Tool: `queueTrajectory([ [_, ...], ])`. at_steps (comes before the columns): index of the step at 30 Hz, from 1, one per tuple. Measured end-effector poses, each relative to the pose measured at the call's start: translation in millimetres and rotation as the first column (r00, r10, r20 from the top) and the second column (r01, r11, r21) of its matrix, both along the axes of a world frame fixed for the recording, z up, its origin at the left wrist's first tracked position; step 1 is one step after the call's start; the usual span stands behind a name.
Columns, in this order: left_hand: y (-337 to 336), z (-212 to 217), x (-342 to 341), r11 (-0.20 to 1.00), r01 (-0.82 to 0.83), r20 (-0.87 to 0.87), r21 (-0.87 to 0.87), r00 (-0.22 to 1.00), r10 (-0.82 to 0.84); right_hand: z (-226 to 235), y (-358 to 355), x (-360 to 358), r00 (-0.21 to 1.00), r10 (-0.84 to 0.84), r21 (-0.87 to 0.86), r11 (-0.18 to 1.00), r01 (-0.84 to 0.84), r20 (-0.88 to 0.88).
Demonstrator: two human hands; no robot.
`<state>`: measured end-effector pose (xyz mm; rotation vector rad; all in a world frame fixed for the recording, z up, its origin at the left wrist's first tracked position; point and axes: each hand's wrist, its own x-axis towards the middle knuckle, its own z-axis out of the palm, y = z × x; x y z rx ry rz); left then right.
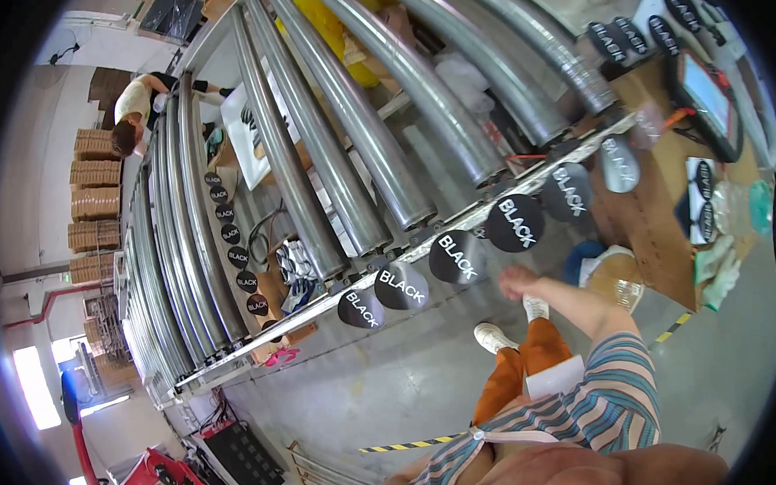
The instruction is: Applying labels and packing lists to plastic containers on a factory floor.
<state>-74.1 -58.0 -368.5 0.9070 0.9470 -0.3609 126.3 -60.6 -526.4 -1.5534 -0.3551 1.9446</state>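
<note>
My right hand (518,281), its fingers curled closed, is just below a round black label (517,223) with white lettering on the front rail of a roller rack. Whether anything is inside the fingers I cannot make out. More round labels, such as the black label (458,257) and the shinier label (567,192), sit in a row along the same rail. Long metal rollers (351,150) run away from the rail. A white card-like sheet (555,378) lies against my striped shirt; what holds it is hidden. My left hand does not show.
At right, a cardboard sheet (648,225), a rugged handheld device (706,103) and pale gloves (720,269) lie together. Another person (135,106) bends over the far rollers, near stacked cartons (95,203). A red machine arm (148,473) stands lower left, beside a black case (237,457).
</note>
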Motion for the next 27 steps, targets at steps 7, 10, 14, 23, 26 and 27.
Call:
queueTrajectory([
  [7, -35, 100, 34, 0.991, 0.134, 0.139, 0.026, 0.981, -0.136, 245, -104, 49, 0.932, 0.246, -0.083, 0.957, -0.276, -0.266],
  [10, -53, 150, 43, 0.982, 0.177, 0.183, 0.062, 0.965, -0.185, 336, -122, 79, 0.91, 0.001, -0.013, 1.0, -0.008, -0.414],
  [14, -13, 279, 104, 0.948, 0.024, 0.193, -0.318, 0.98, 0.04, 440, -164, 108, 0.854, -0.137, 0.244, 0.925, 0.291, -0.501],
  [23, -3, 376, 182, 0.999, 0.022, 0.446, -0.044, 0.895, 0.0, 561, -175, 124, 0.831, -0.511, 0.57, 0.759, 0.314, 0.222],
  [26, -6, 405, 205, 0.999, -0.037, 0.448, 0.006, 0.894, 0.031, 587, -172, 146, 0.631, -0.599, 0.681, 0.717, 0.15, 0.492],
  [27, -3, 409, 209, 0.998, -0.049, 0.513, -0.045, 0.856, 0.066, 595, -168, 148, 0.558, -0.649, 0.718, 0.684, 0.132, 0.516],
])
